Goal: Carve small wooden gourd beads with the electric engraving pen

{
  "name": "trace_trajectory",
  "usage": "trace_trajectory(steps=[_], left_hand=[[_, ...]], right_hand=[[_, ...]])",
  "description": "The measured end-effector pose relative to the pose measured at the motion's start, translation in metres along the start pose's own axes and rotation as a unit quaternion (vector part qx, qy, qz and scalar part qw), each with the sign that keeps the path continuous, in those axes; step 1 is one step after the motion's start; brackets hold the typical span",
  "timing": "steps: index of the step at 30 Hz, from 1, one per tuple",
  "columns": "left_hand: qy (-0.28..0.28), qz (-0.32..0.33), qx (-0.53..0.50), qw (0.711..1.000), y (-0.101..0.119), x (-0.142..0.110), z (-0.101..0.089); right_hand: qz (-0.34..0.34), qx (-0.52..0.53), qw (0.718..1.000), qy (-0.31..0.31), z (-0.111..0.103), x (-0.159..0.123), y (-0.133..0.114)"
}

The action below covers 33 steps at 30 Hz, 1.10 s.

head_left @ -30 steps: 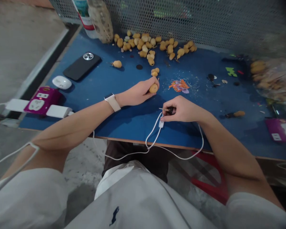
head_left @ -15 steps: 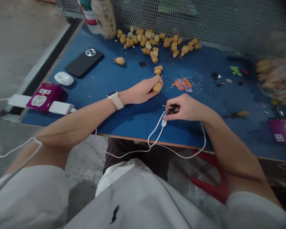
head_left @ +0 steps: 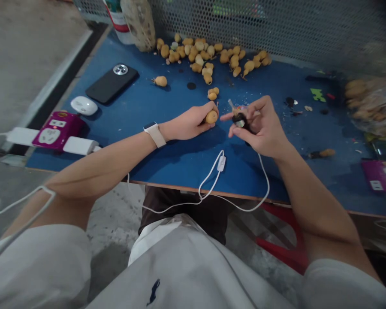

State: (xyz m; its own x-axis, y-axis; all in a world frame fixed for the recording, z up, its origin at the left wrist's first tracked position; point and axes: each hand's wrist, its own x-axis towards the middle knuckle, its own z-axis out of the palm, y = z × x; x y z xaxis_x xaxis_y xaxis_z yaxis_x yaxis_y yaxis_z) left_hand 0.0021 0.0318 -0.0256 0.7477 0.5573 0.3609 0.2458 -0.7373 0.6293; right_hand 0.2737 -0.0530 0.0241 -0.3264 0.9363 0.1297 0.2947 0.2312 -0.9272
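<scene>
My left hand [head_left: 193, 122], with a white-banded watch on its wrist, is shut around a small yellow-tan gourd [head_left: 211, 116]. Just right of it, my right hand [head_left: 260, 126] pinches a small black-handled pick [head_left: 240, 121] with a thin metal tip pointing up and left. The hands are close but not touching. Two small gourds [head_left: 212, 93] lie just beyond my left hand. The pick's tip and the gourd are apart. My right hand hides the coloured scraps seen earlier on the blue table [head_left: 180, 163].
Many gourds [head_left: 199, 56] lie heaped at the far edge by a metal mesh screen [head_left: 276, 25]. A black phone [head_left: 112, 83], white case [head_left: 84, 105] and magenta power socket [head_left: 58, 131] sit left. A white cable [head_left: 212, 184] lies near the front edge. A plastic bag of gourds [head_left: 363, 103] sits right.
My right hand has lifted off the white cable and moved toward the far side, turning the pick upright. The cable stays behind on the table. My left hand and its gourd have barely moved.
</scene>
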Motion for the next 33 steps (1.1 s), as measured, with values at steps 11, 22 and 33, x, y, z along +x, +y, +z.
trace_trajectory(steps=[11, 22, 33], left_hand=[[-0.027, -0.015, 0.017, 0.999, 0.006, 0.001, -0.002], [-0.033, -0.004, 0.014, 0.999, 0.009, 0.000, -0.004], [-0.021, -0.006, 0.005, 1.000, 0.006, -0.001, -0.002]], right_hand=[[-0.039, -0.078, 0.984, 0.158, 0.001, 0.015, 0.037], [-0.022, 0.072, 0.991, 0.108, -0.019, 0.017, 0.015], [0.022, 0.071, 0.990, 0.122, -0.013, 0.023, 0.026]])
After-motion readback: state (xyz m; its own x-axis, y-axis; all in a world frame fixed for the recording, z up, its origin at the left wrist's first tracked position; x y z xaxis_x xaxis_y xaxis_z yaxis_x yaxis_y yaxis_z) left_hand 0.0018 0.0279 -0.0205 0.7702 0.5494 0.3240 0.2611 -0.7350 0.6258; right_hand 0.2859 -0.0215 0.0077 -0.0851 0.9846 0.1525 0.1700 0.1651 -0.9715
